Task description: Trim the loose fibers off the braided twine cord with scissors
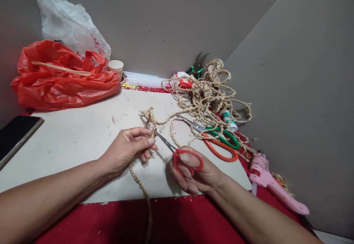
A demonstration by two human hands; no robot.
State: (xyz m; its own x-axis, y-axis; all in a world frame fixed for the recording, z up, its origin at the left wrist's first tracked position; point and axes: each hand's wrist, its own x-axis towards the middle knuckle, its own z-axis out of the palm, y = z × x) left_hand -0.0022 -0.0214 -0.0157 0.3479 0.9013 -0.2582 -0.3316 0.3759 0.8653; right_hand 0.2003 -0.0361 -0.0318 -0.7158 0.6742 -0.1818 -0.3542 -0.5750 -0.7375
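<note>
My left hand pinches a braided straw cord between thumb and fingers. One part of the cord hangs down over the front edge; its frayed knotted piece stands up just beyond my fingertips. My right hand has its thumb and fingers in the red handles of small scissors. The scissors' tips touch or nearly touch the cord beside my left fingertips. Whether the blades are parted cannot be made out. A strand leads from the knotted piece to a tangled heap of cord at the back right.
Larger scissors with orange and green handles lie by the heap. A pink glue gun is at the right, a phone at the left. A red plastic bag, a paper cup and clear sticks stand behind the white board.
</note>
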